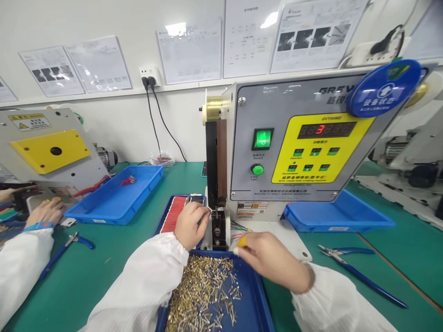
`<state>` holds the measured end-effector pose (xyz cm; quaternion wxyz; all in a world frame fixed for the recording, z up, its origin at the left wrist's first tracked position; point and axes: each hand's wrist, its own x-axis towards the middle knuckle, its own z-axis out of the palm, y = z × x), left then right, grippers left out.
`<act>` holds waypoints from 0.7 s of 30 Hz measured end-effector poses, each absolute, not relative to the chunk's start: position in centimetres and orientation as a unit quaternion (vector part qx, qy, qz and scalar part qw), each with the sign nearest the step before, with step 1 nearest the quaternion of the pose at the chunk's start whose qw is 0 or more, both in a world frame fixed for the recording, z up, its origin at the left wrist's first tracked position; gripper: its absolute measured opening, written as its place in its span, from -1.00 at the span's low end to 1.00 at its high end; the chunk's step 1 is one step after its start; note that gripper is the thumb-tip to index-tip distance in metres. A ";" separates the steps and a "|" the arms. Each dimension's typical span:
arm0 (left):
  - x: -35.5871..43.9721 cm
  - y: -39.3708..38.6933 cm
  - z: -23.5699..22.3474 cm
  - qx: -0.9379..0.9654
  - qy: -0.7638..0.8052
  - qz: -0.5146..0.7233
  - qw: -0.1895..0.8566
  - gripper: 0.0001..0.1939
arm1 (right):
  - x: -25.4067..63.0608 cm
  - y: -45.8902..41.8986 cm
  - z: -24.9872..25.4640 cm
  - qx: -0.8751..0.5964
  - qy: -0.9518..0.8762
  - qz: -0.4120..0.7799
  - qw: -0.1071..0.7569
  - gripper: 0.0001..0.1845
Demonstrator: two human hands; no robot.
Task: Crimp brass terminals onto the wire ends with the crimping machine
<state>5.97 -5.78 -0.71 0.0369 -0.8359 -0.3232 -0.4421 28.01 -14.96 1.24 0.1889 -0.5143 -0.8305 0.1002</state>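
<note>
While I steer from afar, a grey-and-yellow crimping machine [297, 147] towers over a blue plastic tray of loose brass terminals [251, 295]; my left hand [191, 225] pinches light, flimsy wire [206, 213], best held near its tip, at the black metal die [218, 226]; my right hand [270, 260] curls, its hold unclear.

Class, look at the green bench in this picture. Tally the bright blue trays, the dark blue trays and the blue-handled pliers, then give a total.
Bright blue trays: 2
Dark blue trays: 2
Blue-handled pliers: 2
Total: 6
</note>
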 end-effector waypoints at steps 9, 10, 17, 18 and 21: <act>6.1 -5.8 -0.8 -0.839 -0.327 -0.434 0.023 -0.88 | 25.0 -17.5 0.4 -0.482 -0.870 0.071 0.071 -0.84; 6.1 -5.8 -0.9 -0.839 -0.327 -0.434 0.023 -0.88 | 25.1 -17.5 0.3 -0.484 -0.870 0.065 0.070 -0.85; 6.1 -5.9 -0.8 -0.839 -0.326 -0.434 0.027 -0.87 | 25.1 -17.4 0.3 -0.472 -0.877 0.068 0.058 -0.88; 6.1 -5.9 -0.8 -0.839 -0.327 -0.434 0.027 -0.87 | 25.0 -17.4 0.3 -0.471 -0.876 0.078 0.064 -0.87; 6.2 -5.9 -0.9 -0.838 -0.327 -0.436 0.028 -0.88 | 24.8 -17.3 0.0 -0.472 -0.871 0.103 0.090 -0.83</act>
